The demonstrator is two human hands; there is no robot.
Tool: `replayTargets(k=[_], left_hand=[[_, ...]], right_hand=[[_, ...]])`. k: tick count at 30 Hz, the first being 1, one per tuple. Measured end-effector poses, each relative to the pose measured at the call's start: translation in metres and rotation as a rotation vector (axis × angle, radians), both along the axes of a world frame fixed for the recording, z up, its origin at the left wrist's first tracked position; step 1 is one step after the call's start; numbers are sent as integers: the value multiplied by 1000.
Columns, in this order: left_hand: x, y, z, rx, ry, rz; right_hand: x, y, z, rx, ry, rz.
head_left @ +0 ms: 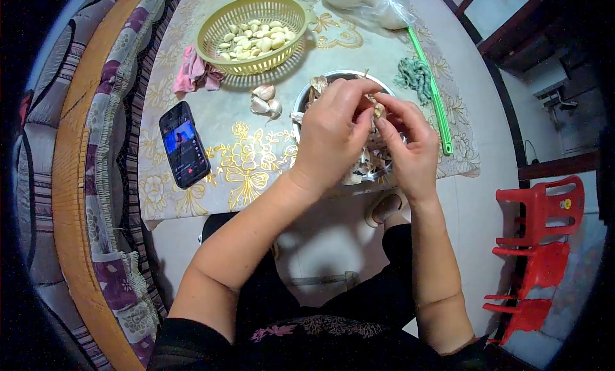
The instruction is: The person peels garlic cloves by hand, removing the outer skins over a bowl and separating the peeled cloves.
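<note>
Left hand [336, 128] and right hand [411, 144]: fingers nearly closed, jointly pinching one small, yellowish-brown garlic piece [379, 110] | Position: above one round metal bowl [296, 107], near right, holding papery skins [356, 172] | Far left: one perforated plastic basket [208, 56], many smooth cloves [259, 41] | Left of bowl: at least three unpeeled cloves [259, 105]

1. Phone [184, 145], screen lit, lying on the patterned surface [224, 118].
2. Pink cloth [190, 71], crumpled, near the phone.
3. Green cloth [415, 76], bunched, beside a long, bright green strip [441, 118].
4. Red chair [554, 208], backrest bearing a small yellow sticker [565, 204].
</note>
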State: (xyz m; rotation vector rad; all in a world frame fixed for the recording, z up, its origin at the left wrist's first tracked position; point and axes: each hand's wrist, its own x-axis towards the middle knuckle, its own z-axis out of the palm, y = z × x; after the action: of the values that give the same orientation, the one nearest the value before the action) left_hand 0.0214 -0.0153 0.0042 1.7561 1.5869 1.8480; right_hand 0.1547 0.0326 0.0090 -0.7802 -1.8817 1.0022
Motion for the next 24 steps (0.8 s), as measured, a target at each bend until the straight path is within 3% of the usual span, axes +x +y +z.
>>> replayTargets(k=[4,8,11,13,14,17,24], left_hand=[[-2,1,-2,34,108,32],[2,-1,3,-52,-138,3],[1,0,4,-153,-458,-61],[-4,-2,8,-207,-596,-86],[-6,-1,8,-189,-609,-82],[-13,0,7,-252,-500,-66],[-4,4,-7,-129,-305,-55]], right_hand=[[0,-6,3,71,-42,-20],[-2,-3,-4,79,27,8],[-6,-8,4,-250,129,39],[-4,-2,2,-521,346,10],[-2,3,0,-656,454,-4],[7,12,1,-654,525,76],[2,4,7,-670,453,141]])
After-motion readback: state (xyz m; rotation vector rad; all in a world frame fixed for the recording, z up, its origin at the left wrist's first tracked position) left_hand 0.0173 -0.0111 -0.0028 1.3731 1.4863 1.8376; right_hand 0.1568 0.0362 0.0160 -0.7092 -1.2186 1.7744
